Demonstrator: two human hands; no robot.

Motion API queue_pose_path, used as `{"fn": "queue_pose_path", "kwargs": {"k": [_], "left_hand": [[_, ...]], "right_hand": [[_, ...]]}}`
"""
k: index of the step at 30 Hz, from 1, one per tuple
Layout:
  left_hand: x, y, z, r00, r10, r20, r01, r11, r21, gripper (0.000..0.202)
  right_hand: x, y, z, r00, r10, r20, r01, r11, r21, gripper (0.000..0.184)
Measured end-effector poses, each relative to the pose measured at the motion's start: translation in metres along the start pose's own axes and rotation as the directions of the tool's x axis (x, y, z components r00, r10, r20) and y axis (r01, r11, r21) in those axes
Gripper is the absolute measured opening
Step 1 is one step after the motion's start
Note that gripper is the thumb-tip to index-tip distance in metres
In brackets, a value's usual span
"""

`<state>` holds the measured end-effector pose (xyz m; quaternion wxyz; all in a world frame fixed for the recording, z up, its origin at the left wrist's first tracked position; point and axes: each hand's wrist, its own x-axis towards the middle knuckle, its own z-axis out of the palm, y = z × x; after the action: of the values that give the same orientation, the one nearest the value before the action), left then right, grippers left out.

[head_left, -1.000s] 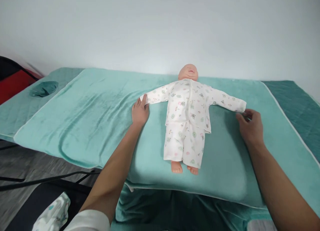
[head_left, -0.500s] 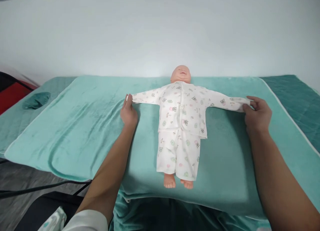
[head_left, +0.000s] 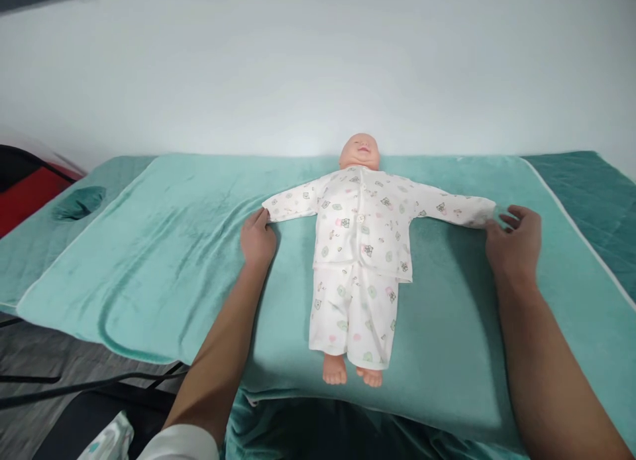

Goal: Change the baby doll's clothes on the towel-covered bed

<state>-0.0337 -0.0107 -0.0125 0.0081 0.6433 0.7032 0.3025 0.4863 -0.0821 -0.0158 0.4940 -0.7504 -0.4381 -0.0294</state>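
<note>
A baby doll (head_left: 358, 152) lies on its back, its arms stretched out sideways and its bare feet toward me. It wears a white printed long-sleeved top (head_left: 361, 225) and matching trousers (head_left: 352, 314). My left hand (head_left: 257, 238) pinches the lower edge of the cuff of the sleeve (head_left: 293, 201) on the left. At the other sleeve (head_left: 454, 208), my right hand (head_left: 514, 241) has its fingers apart, with the thumb touching or very near the cuff. Both doll hands are hidden inside the sleeves.
A light green velvety blanket (head_left: 149, 248) covers a padded massage-type bed (head_left: 591, 195) with a face hole (head_left: 79, 203) at the left. A white wall (head_left: 318, 69) stands behind it. At the lower left are a dark chair (head_left: 99, 413) and a printed white cloth (head_left: 112, 437).
My right fingers have spread and let go of the sleeve cuff on the right. My left hand has shifted slightly down to the cuff's lower edge. The view has tilted a little.
</note>
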Motion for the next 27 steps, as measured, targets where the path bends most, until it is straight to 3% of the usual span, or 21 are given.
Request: {"fn": "queue_pose_path", "kwargs": {"k": [3,6,10,13,15,19,23,27], "left_hand": [[-0.002,-0.001,0.0,1.0,-0.001,0.006,0.001,0.999,0.035,0.052],[-0.011,0.002,-0.005,0.998,0.05,-0.045,-0.049,0.998,0.03,0.051],[-0.04,0.015,-0.021,0.97,0.233,-0.065,-0.235,0.971,-0.029,0.046],[-0.068,0.023,-0.032,0.929,0.371,0.01,-0.368,0.925,-0.099,0.04],[-0.086,0.027,-0.038,0.898,0.436,0.054,-0.428,0.896,-0.119,0.038],[-0.117,0.037,-0.049,0.875,0.475,0.094,-0.463,0.878,-0.119,0.036],[-0.145,0.053,-0.058,0.851,0.514,0.103,-0.483,0.845,-0.229,0.021],[-0.17,0.063,-0.068,0.855,0.508,0.1,-0.452,0.826,-0.336,0.018]], "right_hand": [[-0.021,-0.027,-0.007,0.966,-0.26,0.016,0.26,0.963,-0.071,0.058],[-0.056,-0.071,-0.011,0.885,-0.44,0.155,0.438,0.898,0.051,0.054],[-0.109,-0.112,-0.014,0.791,-0.474,0.388,0.448,0.879,0.16,0.058],[-0.137,-0.121,-0.02,0.661,-0.496,0.562,0.504,0.849,0.158,0.057],[-0.15,-0.122,-0.028,0.624,-0.499,0.601,0.531,0.836,0.143,0.055],[-0.173,-0.125,-0.045,0.671,-0.453,0.587,0.497,0.862,0.097,0.056],[-0.201,-0.127,-0.061,0.715,-0.409,0.567,0.443,0.893,0.084,0.059],[-0.225,-0.133,-0.077,0.715,-0.384,0.584,0.382,0.914,0.133,0.056]]}}
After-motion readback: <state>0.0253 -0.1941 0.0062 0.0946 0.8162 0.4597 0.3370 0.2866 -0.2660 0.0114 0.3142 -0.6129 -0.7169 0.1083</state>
